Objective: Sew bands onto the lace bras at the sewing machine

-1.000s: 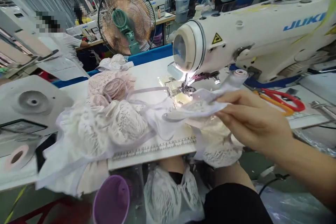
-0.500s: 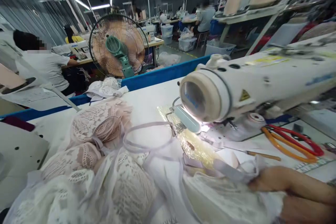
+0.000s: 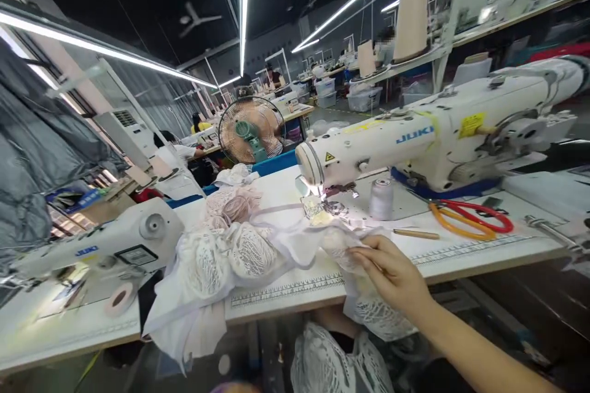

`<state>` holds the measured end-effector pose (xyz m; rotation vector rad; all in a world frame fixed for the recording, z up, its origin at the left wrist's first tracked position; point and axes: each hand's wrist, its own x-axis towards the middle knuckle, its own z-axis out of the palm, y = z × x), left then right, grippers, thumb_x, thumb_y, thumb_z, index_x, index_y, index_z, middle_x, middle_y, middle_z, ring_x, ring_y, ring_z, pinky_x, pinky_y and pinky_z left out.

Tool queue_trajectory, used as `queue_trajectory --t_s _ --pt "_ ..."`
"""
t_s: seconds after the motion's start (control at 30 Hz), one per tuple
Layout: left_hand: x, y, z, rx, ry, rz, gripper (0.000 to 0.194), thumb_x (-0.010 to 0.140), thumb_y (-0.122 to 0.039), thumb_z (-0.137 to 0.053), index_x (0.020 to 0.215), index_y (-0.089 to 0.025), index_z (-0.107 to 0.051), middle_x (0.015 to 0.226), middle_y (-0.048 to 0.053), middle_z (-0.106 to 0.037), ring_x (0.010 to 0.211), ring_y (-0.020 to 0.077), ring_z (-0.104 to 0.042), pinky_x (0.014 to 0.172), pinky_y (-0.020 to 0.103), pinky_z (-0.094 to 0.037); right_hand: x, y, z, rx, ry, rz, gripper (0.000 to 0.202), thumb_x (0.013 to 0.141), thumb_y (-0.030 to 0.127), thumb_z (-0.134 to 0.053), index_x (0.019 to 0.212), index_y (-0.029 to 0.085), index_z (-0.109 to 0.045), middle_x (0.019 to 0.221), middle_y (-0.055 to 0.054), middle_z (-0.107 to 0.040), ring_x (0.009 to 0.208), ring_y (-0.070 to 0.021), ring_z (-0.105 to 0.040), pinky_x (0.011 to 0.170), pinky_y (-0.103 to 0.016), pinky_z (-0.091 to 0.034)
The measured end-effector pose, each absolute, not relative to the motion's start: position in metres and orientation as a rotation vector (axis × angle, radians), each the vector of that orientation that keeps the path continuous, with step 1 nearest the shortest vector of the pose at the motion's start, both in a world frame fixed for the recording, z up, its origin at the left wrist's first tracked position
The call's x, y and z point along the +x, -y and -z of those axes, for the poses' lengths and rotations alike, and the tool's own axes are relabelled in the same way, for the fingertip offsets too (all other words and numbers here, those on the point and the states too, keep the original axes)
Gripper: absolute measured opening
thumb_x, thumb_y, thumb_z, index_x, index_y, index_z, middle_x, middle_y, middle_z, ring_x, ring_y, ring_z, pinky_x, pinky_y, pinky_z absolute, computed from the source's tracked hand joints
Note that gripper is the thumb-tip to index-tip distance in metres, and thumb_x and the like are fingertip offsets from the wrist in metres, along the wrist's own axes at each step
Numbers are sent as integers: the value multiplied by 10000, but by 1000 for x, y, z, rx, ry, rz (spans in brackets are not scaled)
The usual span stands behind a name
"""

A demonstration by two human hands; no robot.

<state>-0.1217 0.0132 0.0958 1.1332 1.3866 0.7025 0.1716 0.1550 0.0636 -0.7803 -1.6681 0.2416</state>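
Observation:
My right hand (image 3: 391, 270) reaches in from the lower right, thumb and fingers pinched on the edge of a white lace bra (image 3: 338, 242). The bra lies partly on the table below the sewing machine's needle area, and a lace part hangs over the front edge. Just beyond stands a white JUKI sewing machine (image 3: 369, 141) with its lamp lit. More white lace bras (image 3: 249, 252) are heaped to the left, with pinkish lace pieces (image 3: 233, 202) behind them. White lace cups (image 3: 336, 359) show below the table edge. My left hand cannot be seen.
Scissors with orange and red handles (image 3: 465, 218), a wooden-handled tool (image 3: 417, 234) and a thread cone (image 3: 381, 199) lie or stand right of the needle. A ruler strip (image 3: 295, 288) runs along the table front. A second machine (image 3: 152, 221) stands left; a fan (image 3: 251, 129) is behind.
My view has pulled back and turned, showing more of the table and machine. My right hand still grips the white bra, now seen nearer the table's front edge.

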Motion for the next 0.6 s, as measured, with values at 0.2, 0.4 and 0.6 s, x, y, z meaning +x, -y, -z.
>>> queue_trajectory --t_s 0.2,0.4,0.6 --pt "-51 -171 -165 907 -1206 -1349 130 808 -200 -514 709 -134 -565 536 -16 -530 529 71 -531 514 170 -396 172 -143 -61 -660 1690 -261 206 829 98 -447 913 213 -595 788 -46 -496 749 -165 -524 608 -276 -482" --pt "16 -269 -177 749 -1226 -1103 272 830 -297 -450 634 -114 -494 543 54 -541 466 116 -535 428 197 -401 182 -142 -70 -647 1761 -280 187 840 102 -395 851 191 -560 770 -44 -476 715 -162 -499 587 -286 -454" --pt "15 -287 -183 806 -1215 -1070 186 853 -225 -404 716 -122 -476 514 -12 -480 355 29 -399 351 107 -309 192 -144 -75 -665 1720 -235 199 842 98 -375 830 186 -553 779 -49 -485 722 -162 -502 598 -279 -447"
